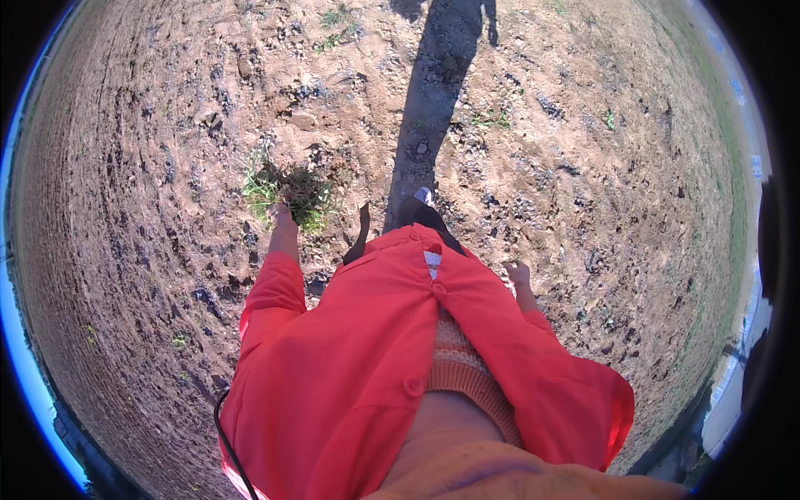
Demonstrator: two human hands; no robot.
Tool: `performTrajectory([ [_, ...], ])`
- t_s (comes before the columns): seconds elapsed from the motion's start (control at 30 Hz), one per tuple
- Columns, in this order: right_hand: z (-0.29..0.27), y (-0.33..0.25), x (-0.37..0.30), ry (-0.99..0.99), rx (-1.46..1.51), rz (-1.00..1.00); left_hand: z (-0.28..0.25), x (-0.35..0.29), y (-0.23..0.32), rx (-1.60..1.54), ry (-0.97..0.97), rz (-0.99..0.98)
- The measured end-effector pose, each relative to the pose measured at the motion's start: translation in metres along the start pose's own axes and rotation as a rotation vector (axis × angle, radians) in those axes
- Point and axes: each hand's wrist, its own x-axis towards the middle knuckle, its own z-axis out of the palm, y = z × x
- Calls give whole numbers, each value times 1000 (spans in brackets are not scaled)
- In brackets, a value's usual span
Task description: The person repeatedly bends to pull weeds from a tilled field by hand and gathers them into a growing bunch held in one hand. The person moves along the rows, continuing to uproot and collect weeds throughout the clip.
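And a loose, leafy green bunch of weeds is clasped in the left hand, over brown, cloddy soil; some could be shed if gripped too lightly! Whether anything is pinched by the right hand cannot be told.

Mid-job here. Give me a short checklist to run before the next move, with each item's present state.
1. Left hand has hold of the green plants: ok.
2. Plants clear of the soil: cannot tell from above.
3. Right hand apart from that bunch: ok.
4. Right hand empty: cannot tell, fingers too small.
5. Ground ahead free of shadow: not ok, a long shadow crosses it.
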Motion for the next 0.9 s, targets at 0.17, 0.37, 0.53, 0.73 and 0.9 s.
performTrajectory([
  [0.17,-49,-90,46,-168,374,316,17,11,21,-45,154,-9],
  [0.37,-86,-263,153,-207,279,328,-9,12,48,-91,405,-36],
  [0.53,-49,-449,211,-308,313,6,-27,28,61,-133,567,-80],
  [0.73,17,-601,217,-386,294,-165,-34,125,124,-149,609,-90],
  [0.9,52,-597,284,-422,54,-104,28,275,211,-174,412,-39],
])
